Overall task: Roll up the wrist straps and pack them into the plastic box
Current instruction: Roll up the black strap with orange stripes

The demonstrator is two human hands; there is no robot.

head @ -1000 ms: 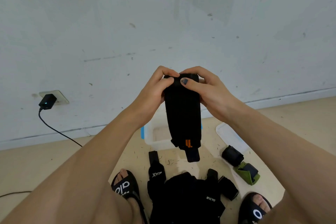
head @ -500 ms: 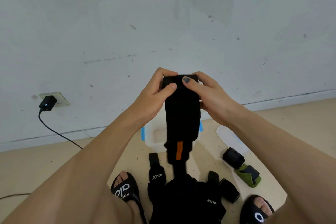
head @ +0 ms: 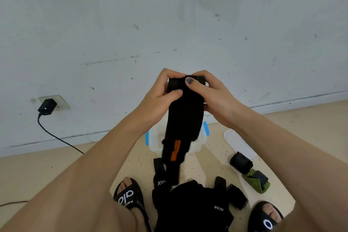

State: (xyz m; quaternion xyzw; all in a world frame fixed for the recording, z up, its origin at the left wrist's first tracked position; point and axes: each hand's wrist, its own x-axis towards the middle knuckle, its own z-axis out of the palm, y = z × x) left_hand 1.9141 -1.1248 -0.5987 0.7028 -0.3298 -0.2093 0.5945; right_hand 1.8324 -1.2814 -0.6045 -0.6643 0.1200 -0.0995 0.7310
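Observation:
A long black wrist strap (head: 185, 118) with an orange stripe hangs in front of me, its top end rolled into a small coil. My left hand (head: 162, 98) and my right hand (head: 211, 96) both pinch that coil between thumbs and fingers. Below the strap, on the floor, stands the clear plastic box (head: 154, 141) with blue clips, mostly hidden by the strap. A pile of black straps (head: 194, 205) lies between my feet. A rolled black strap (head: 241, 162) and a green-and-black one (head: 258, 181) lie to the right.
The box's white lid (head: 237, 143) lies on the floor right of the box. A black charger (head: 47, 106) is plugged into a wall socket at the left, its cable trailing across the floor. My sandalled feet (head: 128, 196) flank the pile. The white wall is close ahead.
The strap's hanging tail has swung and turned, its orange stripe now facing me, while both hands kept working the coil at the top.

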